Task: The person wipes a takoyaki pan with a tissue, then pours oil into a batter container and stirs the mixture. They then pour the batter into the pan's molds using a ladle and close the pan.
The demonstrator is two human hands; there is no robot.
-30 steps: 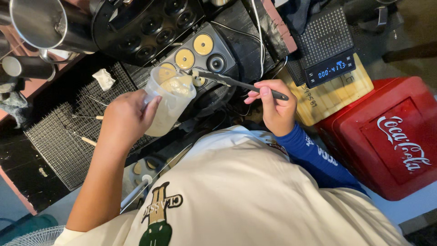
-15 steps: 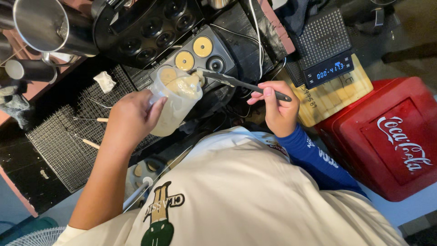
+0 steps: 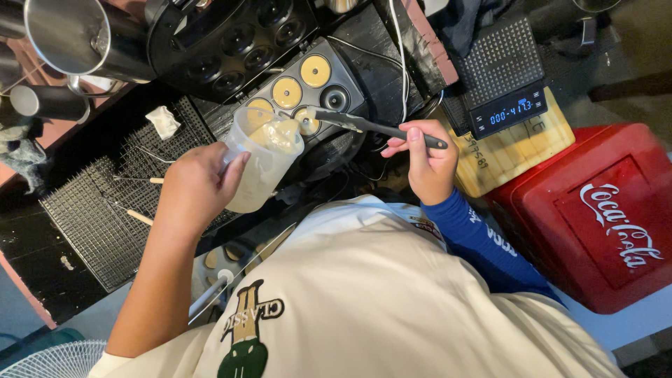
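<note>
My left hand (image 3: pixel 196 185) grips a clear plastic jug of pale batter (image 3: pixel 262 159), tilted toward a black mould iron (image 3: pixel 297 98) with round cavities. Several cavities hold yellow batter; one at the right end (image 3: pixel 335 98) looks dark and unfilled. My right hand (image 3: pixel 427 164) holds a dark spatula (image 3: pixel 371 126) by its handle, its batter-coated tip over the jug's rim and the nearest cavity. The iron's open lid (image 3: pixel 238 42) stands behind, showing empty dark cups.
A digital scale (image 3: pixel 500 80) sits on a yellowish board at right, next to a red cooler box (image 3: pixel 602 217). A wire rack (image 3: pixel 105 210) with thin skewers lies left. Metal jugs (image 3: pixel 59 31) stand at top left; a fan (image 3: pixel 49 360) is bottom left.
The jug and spatula have stayed over the iron; both hands shifted slightly, with the spatula tip working at the jug's rim.
</note>
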